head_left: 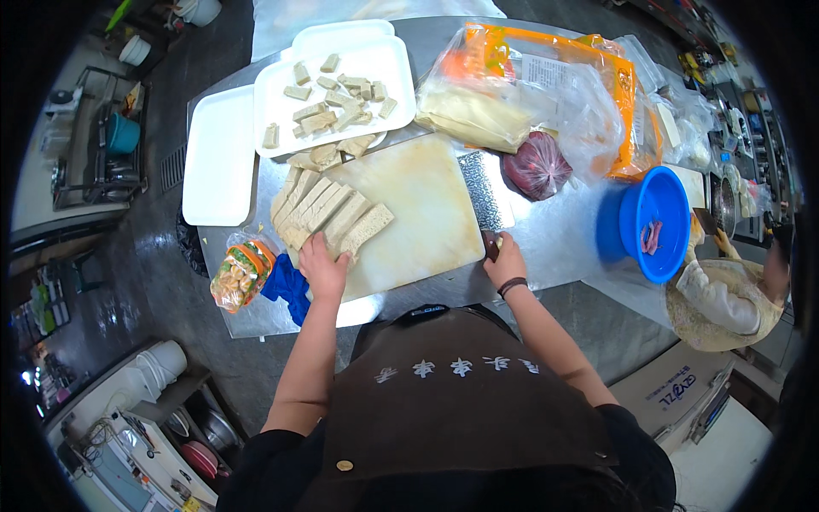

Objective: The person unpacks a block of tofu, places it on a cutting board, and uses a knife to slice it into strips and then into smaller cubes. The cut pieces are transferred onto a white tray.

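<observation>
My left hand (325,265) rests on the near ends of several thick slabs of beige frozen tofu (336,208), which lie side by side on the left part of a white cutting board (416,205). Beside the board's right edge lies a cleaver with a hammered blade (484,189). My right hand (505,261) has its fingers around the cleaver's dark handle (491,243). Beyond the board, a white tray (393,70) carries small cut tofu pieces (342,102). More tofu chunks (326,155) sit between that tray and the slabs.
Another white tray (219,160) lies at the left. Near my left hand are a blue cloth (289,288) and a wrapped food pack (243,275). Plastic bags (576,109) and a bagged purple-red item (536,166) lie at right. A person (723,301) works beyond the blue basin (668,224).
</observation>
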Demonstrator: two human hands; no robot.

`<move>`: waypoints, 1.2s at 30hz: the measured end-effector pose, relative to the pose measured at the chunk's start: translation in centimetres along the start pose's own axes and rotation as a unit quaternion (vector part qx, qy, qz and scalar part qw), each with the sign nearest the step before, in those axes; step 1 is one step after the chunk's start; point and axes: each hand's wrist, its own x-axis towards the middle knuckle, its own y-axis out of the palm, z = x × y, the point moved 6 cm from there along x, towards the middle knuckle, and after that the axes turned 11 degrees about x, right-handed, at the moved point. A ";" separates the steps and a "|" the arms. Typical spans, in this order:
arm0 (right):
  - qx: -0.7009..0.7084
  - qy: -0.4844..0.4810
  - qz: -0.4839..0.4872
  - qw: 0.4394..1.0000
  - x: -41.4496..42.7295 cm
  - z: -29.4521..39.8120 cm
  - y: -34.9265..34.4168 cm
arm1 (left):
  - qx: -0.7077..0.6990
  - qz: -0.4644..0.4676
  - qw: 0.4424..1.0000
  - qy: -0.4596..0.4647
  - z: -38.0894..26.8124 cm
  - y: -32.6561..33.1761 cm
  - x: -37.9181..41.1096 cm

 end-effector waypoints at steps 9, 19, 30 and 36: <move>0.086 0.039 -0.043 0.995 -1.9 0.4 -3.9 | 0.002 -0.040 0.976 0.214 -5.0 2.2 -2.4; 0.167 -0.064 0.059 0.982 -6.9 4.2 -5.2 | -0.018 0.040 0.975 0.220 -9.6 4.7 0.2; 0.016 -0.094 0.119 0.988 -7.7 7.1 -3.7 | -0.078 -0.034 0.957 0.276 -15.7 4.4 -0.3; -0.019 -0.096 0.133 0.986 -8.0 8.2 -3.7 | -0.083 -0.041 0.950 0.298 -15.2 5.0 0.2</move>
